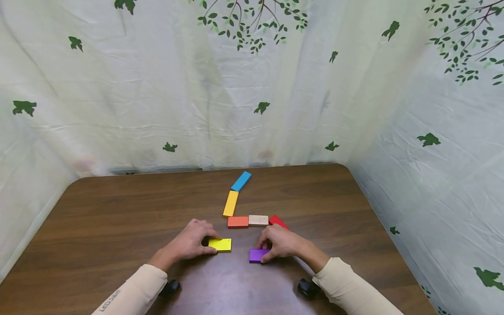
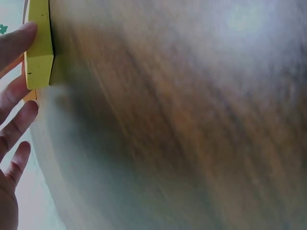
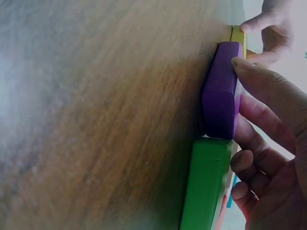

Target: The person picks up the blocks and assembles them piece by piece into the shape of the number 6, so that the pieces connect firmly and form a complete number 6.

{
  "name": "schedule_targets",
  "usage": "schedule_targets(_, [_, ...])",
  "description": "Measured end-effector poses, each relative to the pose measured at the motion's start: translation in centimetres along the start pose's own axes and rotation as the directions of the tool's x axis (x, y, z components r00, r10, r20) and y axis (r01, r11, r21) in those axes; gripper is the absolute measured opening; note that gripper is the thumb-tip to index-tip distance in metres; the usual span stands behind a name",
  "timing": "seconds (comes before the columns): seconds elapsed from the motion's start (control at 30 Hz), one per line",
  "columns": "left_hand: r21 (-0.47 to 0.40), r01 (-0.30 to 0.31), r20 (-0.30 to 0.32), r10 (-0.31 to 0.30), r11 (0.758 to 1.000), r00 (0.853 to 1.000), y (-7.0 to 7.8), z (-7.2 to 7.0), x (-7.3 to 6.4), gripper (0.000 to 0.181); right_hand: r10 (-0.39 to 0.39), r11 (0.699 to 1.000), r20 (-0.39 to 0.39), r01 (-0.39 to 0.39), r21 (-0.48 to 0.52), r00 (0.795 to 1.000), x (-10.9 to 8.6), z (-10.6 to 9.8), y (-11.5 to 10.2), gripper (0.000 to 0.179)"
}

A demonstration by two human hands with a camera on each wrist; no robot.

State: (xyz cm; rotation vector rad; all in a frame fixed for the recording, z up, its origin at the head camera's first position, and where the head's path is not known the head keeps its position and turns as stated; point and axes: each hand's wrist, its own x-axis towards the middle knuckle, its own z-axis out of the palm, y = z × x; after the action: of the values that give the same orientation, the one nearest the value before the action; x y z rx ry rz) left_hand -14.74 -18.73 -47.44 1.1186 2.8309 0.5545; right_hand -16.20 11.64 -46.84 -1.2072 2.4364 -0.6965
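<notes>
In the head view my left hand (image 1: 190,242) pinches the left end of a bright yellow block (image 1: 223,245) between thumb and fingers. To its right, across a gap, my right hand (image 1: 286,243) pinches a purple block (image 1: 256,256). The right wrist view shows a green block (image 3: 206,182) end to end with the purple one; my right hand covers it in the head view. Beyond the hands runs a row of an orange block (image 1: 238,222), a pale wood block (image 1: 258,220) and a red block (image 1: 278,221), the red one slanted and partly behind my right hand.
An amber block (image 1: 230,203) and a blue block (image 1: 241,180) continue from the orange end toward the far edge of the wooden table (image 1: 118,227). White curtains (image 1: 236,131) with leaf prints hang behind and at the sides. Black wrist cameras (image 1: 307,288) sit under both sleeves.
</notes>
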Motion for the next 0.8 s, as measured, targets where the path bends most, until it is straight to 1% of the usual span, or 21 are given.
schedule_targets(0.07, [0.001,0.026,0.005,-0.026,1.000,1.000,-0.11,-0.01,-0.03,0.027,-0.002,1.000,0.000,0.002,0.003,1.000,-0.03,-0.02,-0.02,0.022])
schedule_targets(0.3, [0.019,0.064,-0.005,-0.064,0.998,0.998,-0.34,-0.05,-0.05,0.029,-0.003,1.000,0.007,0.003,0.010,1.000,-0.13,-0.12,-0.16,0.021])
schedule_targets(0.47, [0.053,0.103,-0.003,-0.103,0.993,0.995,-0.28,-0.12,0.06,0.033,-0.002,1.000,0.004,0.002,0.003,1.000,-0.13,-0.13,-0.06,0.021])
schedule_targets(0.57, [0.079,0.115,-0.021,-0.114,0.990,0.993,-0.15,-0.18,0.13,0.035,-0.003,1.000,0.005,0.003,0.004,1.000,-0.16,-0.15,-0.06,0.021])
schedule_targets(0.7, [0.101,0.152,-0.027,-0.150,0.983,0.988,0.06,-0.21,0.21,0.037,0.014,1.000,0.015,-0.014,0.013,1.000,-0.18,-0.18,-0.11,0.022])
schedule_targets(0.8, [0.111,0.187,-0.013,-0.187,0.976,0.982,0.20,-0.20,0.29,0.039,0.019,0.999,0.017,-0.020,0.025,1.000,-0.17,-0.15,-0.08,0.022])
